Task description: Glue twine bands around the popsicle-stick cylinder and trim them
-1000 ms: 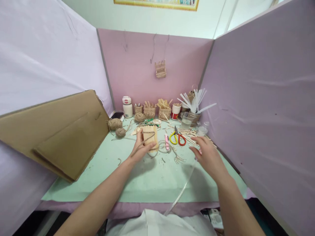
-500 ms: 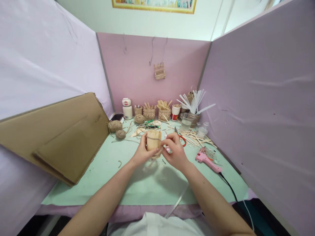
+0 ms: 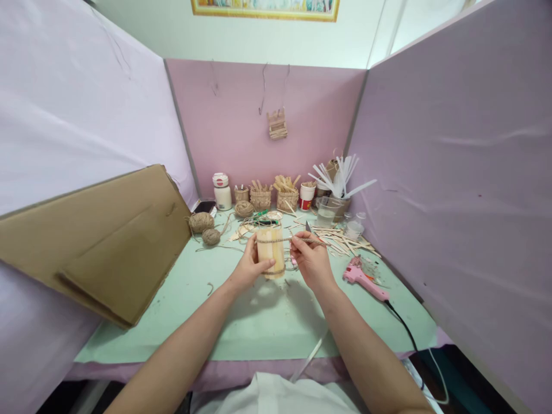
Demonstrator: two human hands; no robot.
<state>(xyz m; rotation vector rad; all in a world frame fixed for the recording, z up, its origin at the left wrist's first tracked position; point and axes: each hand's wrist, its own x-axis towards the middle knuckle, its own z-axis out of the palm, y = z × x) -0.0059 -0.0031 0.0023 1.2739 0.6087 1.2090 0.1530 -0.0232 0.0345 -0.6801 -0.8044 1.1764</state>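
Observation:
A small cylinder of pale wooden strips (image 3: 271,253) is upright above the table, with twine bound round it near the top and near the bottom. My left hand (image 3: 250,263) grips it from the left side, thumb across the front. Twine (image 3: 290,239) runs from the upper band out to the right, held taut. My right hand (image 3: 311,256) pinches that twine between thumb and fingers, apart from the cylinder. Behind the right hand lie scissors (image 3: 309,226), mostly hidden.
A pink glue gun (image 3: 365,282) with a black cord lies on the right. Loose wood strips (image 3: 345,240) are scattered behind it. Twine balls (image 3: 202,222) sit at the back left, near a leaning cardboard sheet (image 3: 116,241). Baskets of sticks (image 3: 287,198) line the back.
My right hand has moved slightly right, away from the cylinder, drawing the twine out straight. The cylinder has turned in my left hand, and its lower twine band now shows clearly.

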